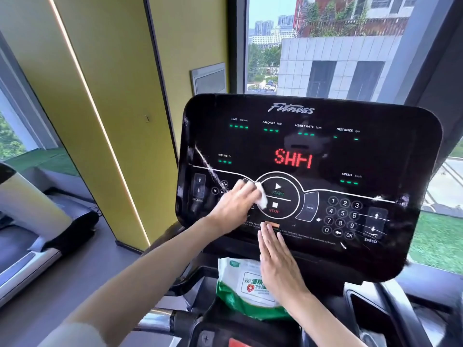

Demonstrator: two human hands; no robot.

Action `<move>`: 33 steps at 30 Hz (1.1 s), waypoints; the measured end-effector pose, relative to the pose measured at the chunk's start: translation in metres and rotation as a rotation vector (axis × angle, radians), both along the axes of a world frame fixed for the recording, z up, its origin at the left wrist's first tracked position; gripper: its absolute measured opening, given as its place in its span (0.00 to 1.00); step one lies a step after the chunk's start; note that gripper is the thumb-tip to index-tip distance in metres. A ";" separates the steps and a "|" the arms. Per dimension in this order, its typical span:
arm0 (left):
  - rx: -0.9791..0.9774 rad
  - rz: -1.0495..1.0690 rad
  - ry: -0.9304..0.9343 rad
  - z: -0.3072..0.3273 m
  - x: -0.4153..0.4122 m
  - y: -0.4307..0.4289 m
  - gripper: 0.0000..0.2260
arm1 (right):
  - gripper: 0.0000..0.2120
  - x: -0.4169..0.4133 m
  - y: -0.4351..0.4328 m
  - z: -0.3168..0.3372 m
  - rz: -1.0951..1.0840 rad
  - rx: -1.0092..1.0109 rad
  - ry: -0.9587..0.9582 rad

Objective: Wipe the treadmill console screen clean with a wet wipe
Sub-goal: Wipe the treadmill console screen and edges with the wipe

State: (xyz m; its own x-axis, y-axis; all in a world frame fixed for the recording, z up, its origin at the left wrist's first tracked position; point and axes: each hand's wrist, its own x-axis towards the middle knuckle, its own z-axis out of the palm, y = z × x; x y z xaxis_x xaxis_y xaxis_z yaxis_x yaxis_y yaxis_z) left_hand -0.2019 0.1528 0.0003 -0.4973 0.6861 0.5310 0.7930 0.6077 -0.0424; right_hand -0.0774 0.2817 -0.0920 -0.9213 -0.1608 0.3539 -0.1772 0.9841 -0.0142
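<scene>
Nearest, at 6 o'clock, a soft green-and-white wet wipe pack point(246, 284) lies in the tray below the console. The right hand point(278, 259) rests flat, fingers extended and together, holding nothing, on the lower edge of the glossy black console screen point(310, 151). At 9 o'clock of the START/STOP ring, the left hand point(234, 206) pinches a crumpled white wet wipe point(260, 196). Risk: pressure here could trigger START. White streaks remain at both sides.

The console screen point(325, 156) is glossy black plastic, smooth and mirror-like, streaked with white smears. The wipe point(260, 196) looks like soft white cloth, and the wipes pack point(240, 284) is shiny, crinkled plastic film.
</scene>
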 end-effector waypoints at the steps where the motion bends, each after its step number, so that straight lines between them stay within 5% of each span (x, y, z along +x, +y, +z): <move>1: -0.099 -0.048 -0.001 -0.008 0.002 -0.013 0.19 | 0.36 0.001 0.000 0.001 0.002 -0.001 -0.004; 4: -0.063 0.010 -0.017 -0.002 -0.018 -0.050 0.18 | 0.37 0.002 0.002 0.003 0.014 -0.003 -0.004; 9: 0.457 0.464 -0.075 0.053 -0.047 -0.030 0.18 | 0.36 0.001 0.003 0.002 0.016 -0.007 -0.001; 11: 0.395 0.421 -0.046 0.056 -0.032 -0.006 0.21 | 0.37 0.001 0.003 0.001 0.017 -0.002 -0.006; 17: -0.245 -0.093 0.081 -0.009 0.010 -0.024 0.21 | 0.36 0.002 0.003 0.003 0.029 0.000 -0.025; 19: -0.132 -0.053 -0.022 -0.010 -0.003 -0.049 0.21 | 0.36 0.002 0.004 0.003 0.028 -0.008 -0.015; 24: 0.555 0.480 -0.136 0.022 -0.030 -0.047 0.12 | 0.35 0.002 0.002 -0.001 0.017 -0.017 0.015; 26: 0.539 0.444 -0.117 0.014 -0.016 -0.028 0.11 | 0.36 0.002 0.002 -0.002 0.027 -0.027 0.019; 30: 0.165 0.095 -0.132 -0.038 0.022 -0.016 0.13 | 0.33 0.003 0.003 -0.002 0.027 -0.032 0.023; 33: 0.228 0.123 -0.221 -0.035 0.010 -0.040 0.13 | 0.33 0.003 0.002 0.000 0.028 -0.022 0.041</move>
State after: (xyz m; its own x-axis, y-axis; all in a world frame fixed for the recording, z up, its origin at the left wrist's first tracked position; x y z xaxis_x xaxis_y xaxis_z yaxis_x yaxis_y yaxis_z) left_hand -0.1924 0.1124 -0.0348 -0.6891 0.4901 0.5337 0.6883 0.6731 0.2705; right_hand -0.0740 0.2838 -0.0923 -0.9012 -0.1780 0.3950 -0.2054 0.9783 -0.0277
